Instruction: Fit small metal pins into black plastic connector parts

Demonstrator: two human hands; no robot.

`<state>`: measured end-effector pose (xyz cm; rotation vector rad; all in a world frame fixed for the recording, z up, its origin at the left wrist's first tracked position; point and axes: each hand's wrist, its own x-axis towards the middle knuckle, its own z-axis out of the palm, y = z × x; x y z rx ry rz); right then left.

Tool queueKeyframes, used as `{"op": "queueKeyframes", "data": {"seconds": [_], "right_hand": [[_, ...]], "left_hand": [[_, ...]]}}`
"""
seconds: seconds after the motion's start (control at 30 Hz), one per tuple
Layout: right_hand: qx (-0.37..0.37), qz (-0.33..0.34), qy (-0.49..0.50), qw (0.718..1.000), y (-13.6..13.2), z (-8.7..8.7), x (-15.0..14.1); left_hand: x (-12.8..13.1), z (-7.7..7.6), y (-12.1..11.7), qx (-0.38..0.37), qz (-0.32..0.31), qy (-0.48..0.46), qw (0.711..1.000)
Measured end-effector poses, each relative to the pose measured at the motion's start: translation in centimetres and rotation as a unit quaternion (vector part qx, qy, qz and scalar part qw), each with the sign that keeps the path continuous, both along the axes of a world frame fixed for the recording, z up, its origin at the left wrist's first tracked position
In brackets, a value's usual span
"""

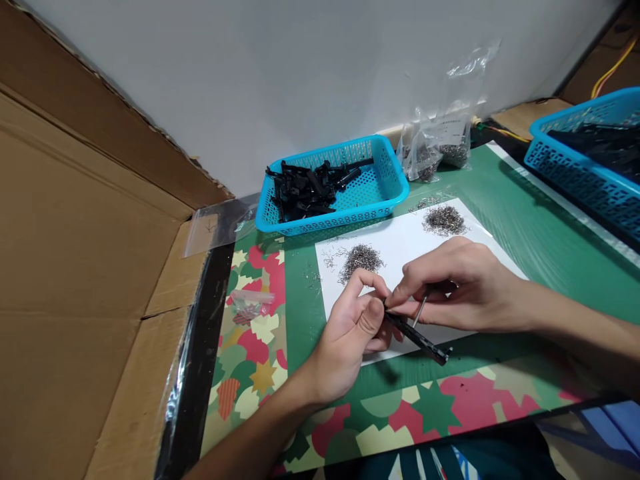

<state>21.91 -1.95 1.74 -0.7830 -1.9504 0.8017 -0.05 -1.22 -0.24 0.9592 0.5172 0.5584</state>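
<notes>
Between thumb and fingers, my left hand (353,330) grips a long narrow black plastic part (420,339), which slants down to the right over a white sheet (395,253). My right hand (463,287) is closed, its thumb and index finger touching the upper end of that part. A thin metal-shafted tool (421,310), probably a screwdriver, is tucked in the curled fingers of the same hand, its shaft pointing down. Just beyond my hands lies a pile of tiny metal pieces (361,261), and a second metal pile (444,219) sits farther right. Their exact kind is too small to make out.
A blue basket (333,223) with several black parts stands behind the sheet. Another blue basket (585,167) is at the right. Clear plastic bags (440,143) lean near the wall. A small plastic packet (253,303) lies left; cardboard (90,200) walls that side.
</notes>
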Motion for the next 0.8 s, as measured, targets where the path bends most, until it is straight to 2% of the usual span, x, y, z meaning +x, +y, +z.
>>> {"op": "queueKeyframes", "data": {"seconds": [0.13, 0.23, 0.4, 0.6, 0.8], "right_hand": [[0.025, 0.0, -0.012, 1.0, 0.1, 0.3, 0.1], [-0.001, -0.008, 0.008, 1.0, -0.2, 0.4, -0.1], [-0.114, -0.005, 0.06, 0.992, -0.5, 0.6, -0.6], [-0.28, 0.038, 0.142, 0.949, -0.5, 0.6, -0.9], [-0.345, 0.069, 0.166, 0.921, -0.4, 0.4, -0.9]], "left_hand": [[-0.2, -0.1, 0.0, -0.002, -0.011, 0.002, 1.0], [-0.3, -0.1, -0.1, 0.001, -0.013, 0.003, 1.0], [-0.4, 0.1, 0.0, 0.002, -0.029, -0.001, 1.0], [-0.5, 0.1, 0.1, -0.015, -0.029, 0.012, 0.999], [-0.9, 0.1, 0.4, -0.027, -0.074, 0.015, 0.997]]}}
